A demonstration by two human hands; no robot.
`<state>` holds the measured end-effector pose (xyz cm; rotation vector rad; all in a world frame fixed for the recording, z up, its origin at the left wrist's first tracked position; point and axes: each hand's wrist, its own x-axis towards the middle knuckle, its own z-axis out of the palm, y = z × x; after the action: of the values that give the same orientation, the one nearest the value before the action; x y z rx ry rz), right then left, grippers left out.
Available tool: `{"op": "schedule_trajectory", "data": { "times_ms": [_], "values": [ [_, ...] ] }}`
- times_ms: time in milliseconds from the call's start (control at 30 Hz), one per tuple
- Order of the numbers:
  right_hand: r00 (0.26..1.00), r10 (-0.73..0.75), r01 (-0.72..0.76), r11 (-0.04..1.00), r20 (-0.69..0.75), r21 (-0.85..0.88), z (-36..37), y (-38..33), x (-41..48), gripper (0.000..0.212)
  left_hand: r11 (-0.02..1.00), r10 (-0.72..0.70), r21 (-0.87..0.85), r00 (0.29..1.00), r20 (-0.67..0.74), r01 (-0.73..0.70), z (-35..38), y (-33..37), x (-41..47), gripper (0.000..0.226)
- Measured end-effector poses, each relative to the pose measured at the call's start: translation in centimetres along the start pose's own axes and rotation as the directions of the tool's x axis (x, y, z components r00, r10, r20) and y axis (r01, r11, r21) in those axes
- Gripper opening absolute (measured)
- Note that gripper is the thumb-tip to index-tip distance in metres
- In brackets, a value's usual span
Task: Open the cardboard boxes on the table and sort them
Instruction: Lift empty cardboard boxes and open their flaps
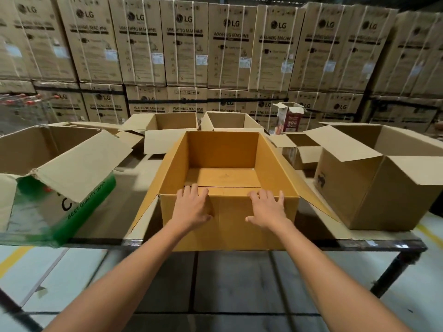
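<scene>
An open orange-brown cardboard box (223,154) stands at the table's near edge, directly in front of me, empty inside. My left hand (193,206) lies flat on its near wall, fingertips hooked over the top rim. My right hand (267,208) lies the same way a little to the right, fingers spread over the rim. The box's side flaps hang out to left and right. Other open boxes surround it: a large one (374,188) on the right, a green-printed one (60,183) on the left, two (175,123) (230,121) behind.
A small open box (299,152) sits between the centre and right boxes, with a tall printed carton (288,118) behind it. The dark metal table (359,243) ends just below my hands. Stacked washing-machine cartons (227,49) wall the background. A shopping cart (21,109) is far left.
</scene>
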<state>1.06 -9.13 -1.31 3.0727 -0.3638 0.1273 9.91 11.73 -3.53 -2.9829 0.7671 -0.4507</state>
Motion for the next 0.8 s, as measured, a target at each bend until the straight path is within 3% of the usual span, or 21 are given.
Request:
{"op": "schedule_trajectory", "data": {
  "times_ms": [167, 267, 433, 600, 800],
  "values": [
    [1.0, 0.007, -0.009, 0.999, 0.029, 0.047, -0.4, -0.3, -1.3, 0.086, 1.0, 0.018, -0.009, 0.995, 0.093, -0.017, -0.6, -0.5, -0.4, 0.098],
    [0.998, -0.016, 0.006, 0.983, 0.055, 0.181, -1.3, -0.6, -2.8, 0.089, 0.996, 0.004, -0.093, 0.993, 0.121, 0.008, -2.2, -0.5, -1.8, 0.1],
    [0.999, -0.047, 0.047, 0.929, -0.009, 0.367, -2.7, -1.7, -7.6, 0.09, 0.964, -0.02, -0.266, 0.997, -0.074, 0.0, -5.3, -0.9, -6.1, 0.083],
    [0.989, -0.022, 0.102, 0.818, -0.145, 0.566, -3.3, -4.2, -12.8, 0.087, 0.929, -0.076, -0.37, 0.956, -0.282, -0.035, -6.8, -1.5, -11.8, 0.075],
    [0.964, -0.102, 0.247, 0.678, -0.244, 0.693, -3.2, -9.3, -18.0, 0.085, 0.879, -0.125, -0.475, 0.944, -0.306, -0.038, -8.3, -3.0, -18.8, 0.079]
  ]
}}
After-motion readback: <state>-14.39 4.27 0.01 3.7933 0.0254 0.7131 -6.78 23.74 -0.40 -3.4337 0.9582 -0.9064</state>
